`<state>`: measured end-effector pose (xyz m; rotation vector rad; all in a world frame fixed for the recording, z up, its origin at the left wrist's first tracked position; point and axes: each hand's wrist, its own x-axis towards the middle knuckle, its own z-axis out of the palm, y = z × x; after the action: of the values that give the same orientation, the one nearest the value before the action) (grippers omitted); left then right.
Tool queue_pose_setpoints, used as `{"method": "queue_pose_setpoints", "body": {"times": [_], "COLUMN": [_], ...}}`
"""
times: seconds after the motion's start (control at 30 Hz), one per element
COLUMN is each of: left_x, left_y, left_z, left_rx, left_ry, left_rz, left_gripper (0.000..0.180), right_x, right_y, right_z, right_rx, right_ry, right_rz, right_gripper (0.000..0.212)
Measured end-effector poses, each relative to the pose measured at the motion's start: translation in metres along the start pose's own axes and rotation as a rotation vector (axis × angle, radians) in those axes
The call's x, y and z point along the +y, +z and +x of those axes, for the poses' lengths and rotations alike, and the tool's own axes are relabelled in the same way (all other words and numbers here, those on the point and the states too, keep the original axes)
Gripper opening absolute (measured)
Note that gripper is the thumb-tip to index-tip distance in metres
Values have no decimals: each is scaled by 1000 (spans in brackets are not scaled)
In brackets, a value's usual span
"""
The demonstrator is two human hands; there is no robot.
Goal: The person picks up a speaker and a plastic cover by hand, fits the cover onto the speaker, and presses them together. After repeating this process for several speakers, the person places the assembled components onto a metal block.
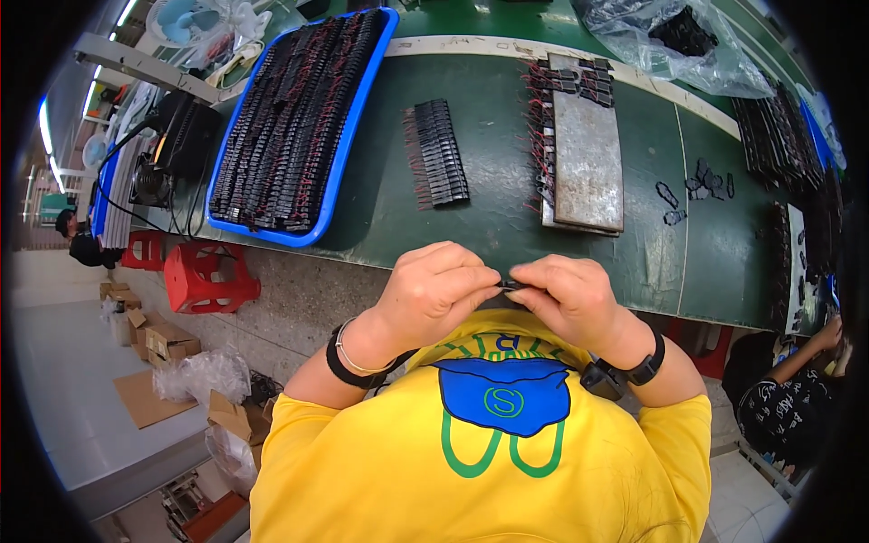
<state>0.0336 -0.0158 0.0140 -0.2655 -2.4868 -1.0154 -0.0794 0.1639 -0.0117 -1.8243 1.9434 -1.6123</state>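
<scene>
The dark-green tabletop (502,199) is smooth with a soft sheen, scuffed in places. Near its left end, the blue rectangular tray (312,235) is glossy plastic. Toward its near edge, the grey rectangular plate (588,163) looks like bare metal, dull and mottled. By the far right corner, the clear bag (729,72) is shiny, crinkled plastic film. The yellow short-sleeved shirt (362,462) is matt cloth.

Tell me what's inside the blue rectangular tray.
Small black red-wired parts fill the blue rectangular tray in packed rows; its bottom and anything beneath those rows are covered.
</scene>
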Motion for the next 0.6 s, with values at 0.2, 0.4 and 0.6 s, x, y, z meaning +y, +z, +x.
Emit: {"method": "queue_pose_setpoints", "body": {"times": [0.2,0.4,0.6], "left_x": [-35,-49,-51], "left_y": [-3,-3,-4], "left_z": [-6,-1,3], "left_rx": [217,269,282], "left_ry": [-153,-101,-98], "left_rz": [179,297,362], "left_gripper": [15,15,15], "right_x": [-11,-12,-14], "right_y": [-19,-46,-80], "right_z": [9,5,22], "right_rx": [-71,-83,-2], "right_ry": [130,58,1], "right_rz": [-30,-107,-321], "right_gripper": [18,18,15]}}
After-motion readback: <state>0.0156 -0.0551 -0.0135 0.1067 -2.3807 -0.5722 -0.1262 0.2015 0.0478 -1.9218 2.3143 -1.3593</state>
